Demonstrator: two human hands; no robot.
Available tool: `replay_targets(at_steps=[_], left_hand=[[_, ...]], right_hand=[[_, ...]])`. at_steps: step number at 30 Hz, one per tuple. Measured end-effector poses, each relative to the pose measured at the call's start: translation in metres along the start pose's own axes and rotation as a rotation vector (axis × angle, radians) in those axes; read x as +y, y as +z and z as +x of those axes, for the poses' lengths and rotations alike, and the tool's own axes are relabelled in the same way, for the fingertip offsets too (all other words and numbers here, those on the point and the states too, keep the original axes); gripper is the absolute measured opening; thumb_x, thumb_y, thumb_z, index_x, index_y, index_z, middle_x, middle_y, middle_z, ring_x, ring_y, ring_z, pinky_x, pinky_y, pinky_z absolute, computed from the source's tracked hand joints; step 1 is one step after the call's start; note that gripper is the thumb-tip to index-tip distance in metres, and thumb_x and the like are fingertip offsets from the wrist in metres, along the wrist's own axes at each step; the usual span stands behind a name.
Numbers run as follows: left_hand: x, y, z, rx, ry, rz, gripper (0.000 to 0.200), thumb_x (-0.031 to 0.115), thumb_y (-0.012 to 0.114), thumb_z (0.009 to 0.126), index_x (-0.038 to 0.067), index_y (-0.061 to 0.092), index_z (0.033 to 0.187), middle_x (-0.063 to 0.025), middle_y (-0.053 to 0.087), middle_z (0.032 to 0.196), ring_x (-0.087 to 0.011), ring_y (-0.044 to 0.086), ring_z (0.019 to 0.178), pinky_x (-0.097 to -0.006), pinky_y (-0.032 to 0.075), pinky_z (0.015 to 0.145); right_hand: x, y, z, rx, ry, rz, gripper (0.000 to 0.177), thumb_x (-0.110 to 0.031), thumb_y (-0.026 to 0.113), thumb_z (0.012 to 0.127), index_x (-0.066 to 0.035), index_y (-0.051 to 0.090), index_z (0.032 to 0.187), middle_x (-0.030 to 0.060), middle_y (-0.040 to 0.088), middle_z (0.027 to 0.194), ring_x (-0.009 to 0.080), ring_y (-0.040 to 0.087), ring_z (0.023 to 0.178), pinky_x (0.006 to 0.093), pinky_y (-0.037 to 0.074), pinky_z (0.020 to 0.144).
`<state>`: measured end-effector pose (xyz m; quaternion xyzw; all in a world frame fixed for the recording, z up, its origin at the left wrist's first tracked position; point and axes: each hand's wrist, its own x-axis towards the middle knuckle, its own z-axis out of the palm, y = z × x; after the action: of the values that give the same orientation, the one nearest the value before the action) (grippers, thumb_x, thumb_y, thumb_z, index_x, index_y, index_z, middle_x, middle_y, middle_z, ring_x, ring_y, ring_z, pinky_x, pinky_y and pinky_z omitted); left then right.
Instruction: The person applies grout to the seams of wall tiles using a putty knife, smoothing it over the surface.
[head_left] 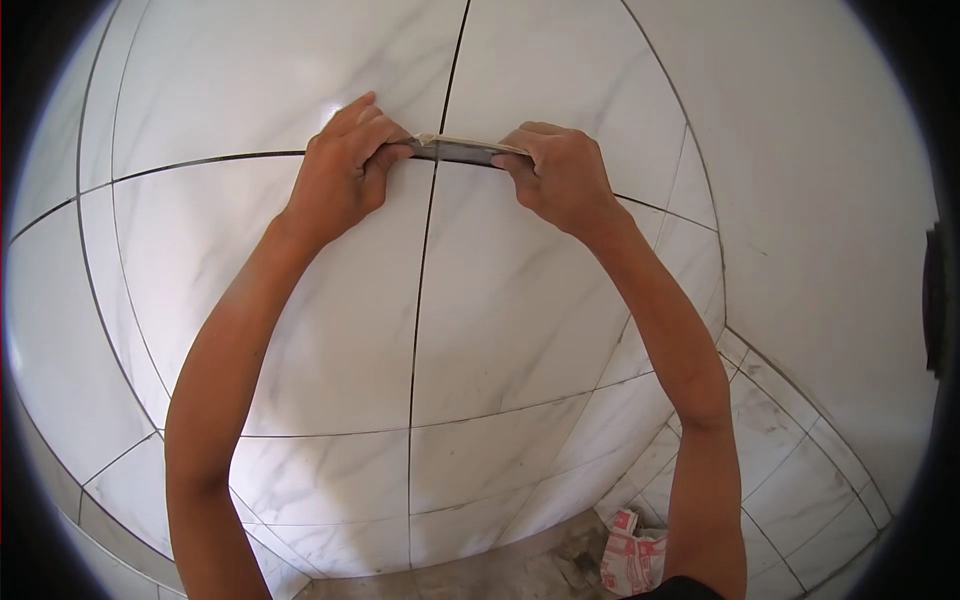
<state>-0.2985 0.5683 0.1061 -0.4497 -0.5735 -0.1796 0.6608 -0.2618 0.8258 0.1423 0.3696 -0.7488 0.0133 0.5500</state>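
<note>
White marbled tile covers the wall, its face spreading broadly above and below the hands; the wall's right edge meets a pale plain surface well apart from them. The grey strip lies at the crossing of two dark joints, its long axis running sideways, the right end slightly lower. The left hand pinches one end, a finger raised; the right hand pinches the other between thumb and curled fingers.
</note>
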Motion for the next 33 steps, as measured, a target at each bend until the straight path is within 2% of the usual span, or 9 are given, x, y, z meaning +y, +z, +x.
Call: replay_targets(at_steps=[5, 7, 9, 13, 15, 16, 24, 28, 33], left_hand=[[0.0, 0.001, -0.008, 0.064, 0.042, -0.058, 0.021, -0.016, 0.06, 0.078, 0.003, 0.057, 0.086, -0.0093, 0.056, 0.073, -0.0285, 0.056, 0.072, -0.0465, 0.05, 0.105], [-0.003, 0.005, -0.002, 0.205, 0.07, 0.025, 0.022, -0.016, 0.059, 0.078, 0.003, 0.056, 0.088, -0.0089, 0.057, 0.076, -0.0284, 0.057, 0.072, -0.0468, 0.049, 0.106], [-0.004, 0.003, 0.003, 0.19, 0.04, 0.047, 0.022, -0.016, 0.059, 0.079, 0.003, 0.056, 0.089, -0.0085, 0.058, 0.078, -0.0283, 0.057, 0.073, -0.0475, 0.048, 0.107], [-0.002, -0.001, -0.003, 0.153, 0.05, -0.035, 0.027, -0.018, 0.056, 0.076, 0.004, 0.057, 0.09, -0.0063, 0.057, 0.08, -0.0268, 0.057, 0.075, -0.049, 0.045, 0.11], [0.003, -0.002, -0.008, 0.018, 0.028, -0.07, 0.031, -0.021, 0.055, 0.073, 0.005, 0.057, 0.09, -0.0056, 0.056, 0.081, -0.026, 0.057, 0.079, -0.0499, 0.042, 0.114], [0.001, -0.001, -0.011, -0.026, 0.052, -0.055, 0.038, -0.024, 0.047, 0.068, 0.003, 0.059, 0.091, -0.0079, 0.058, 0.083, -0.0243, 0.06, 0.083, -0.0529, 0.041, 0.113], [-0.002, 0.002, -0.013, -0.006, 0.109, -0.042, 0.039, -0.025, 0.051, 0.067, 0.003, 0.058, 0.092, -0.0069, 0.055, 0.081, -0.0261, 0.057, 0.081, -0.0521, 0.042, 0.113], [-0.003, 0.001, -0.014, -0.009, 0.07, -0.045, 0.037, -0.023, 0.05, 0.065, 0.003, 0.057, 0.091, -0.008, 0.053, 0.078, -0.03, 0.056, 0.078, -0.051, 0.043, 0.112], [-0.007, 0.003, -0.013, 0.027, 0.029, -0.03, 0.036, -0.027, 0.042, 0.066, 0.001, 0.053, 0.086, -0.0101, 0.054, 0.076, -0.0271, 0.056, 0.071, -0.0488, 0.044, 0.112]], right_hand=[[-0.005, 0.005, 0.0, -0.03, -0.025, 0.014, 0.011, -0.01, 0.07, 0.085, -0.002, 0.066, 0.08, 0.0088, 0.061, 0.072, 0.0285, 0.057, 0.064, 0.0388, 0.045, 0.059], [-0.008, -0.006, 0.003, -0.06, -0.022, 0.002, 0.012, -0.011, 0.07, 0.085, -0.002, 0.065, 0.079, 0.0089, 0.061, 0.073, 0.0287, 0.058, 0.064, 0.0386, 0.046, 0.06], [-0.012, -0.013, 0.012, 0.006, -0.125, -0.126, 0.012, -0.012, 0.07, 0.086, -0.003, 0.066, 0.08, 0.0086, 0.061, 0.073, 0.029, 0.059, 0.066, 0.0385, 0.047, 0.061], [-0.009, -0.009, 0.005, -0.048, -0.073, -0.099, 0.009, -0.01, 0.071, 0.085, -0.004, 0.066, 0.081, 0.0072, 0.061, 0.073, 0.0274, 0.06, 0.069, 0.0382, 0.048, 0.061], [-0.007, -0.004, -0.008, -0.029, -0.149, -0.14, 0.005, -0.004, 0.071, 0.081, -0.005, 0.067, 0.083, 0.0055, 0.061, 0.073, 0.0249, 0.06, 0.068, 0.0376, 0.047, 0.061], [-0.006, 0.0, -0.011, -0.029, -0.154, -0.14, 0.005, -0.004, 0.071, 0.081, -0.005, 0.067, 0.083, 0.0055, 0.061, 0.073, 0.0249, 0.06, 0.068, 0.0376, 0.047, 0.061], [-0.007, 0.016, -0.025, 0.157, -0.172, -0.141, 0.024, 0.007, 0.068, 0.065, -0.006, 0.069, 0.085, 0.0036, 0.058, 0.071, 0.0238, 0.054, 0.063, 0.0345, 0.045, 0.057], [-0.01, 0.024, -0.02, 0.201, -0.144, -0.125, 0.025, 0.008, 0.068, 0.064, -0.006, 0.069, 0.085, 0.0044, 0.059, 0.071, 0.024, 0.055, 0.062, 0.0345, 0.045, 0.057], [-0.002, 0.008, 0.002, 0.041, -0.161, -0.024, 0.008, -0.001, 0.07, 0.075, -0.004, 0.063, 0.076, 0.0083, 0.059, 0.071, 0.0289, 0.059, 0.064, 0.0398, 0.047, 0.057]])
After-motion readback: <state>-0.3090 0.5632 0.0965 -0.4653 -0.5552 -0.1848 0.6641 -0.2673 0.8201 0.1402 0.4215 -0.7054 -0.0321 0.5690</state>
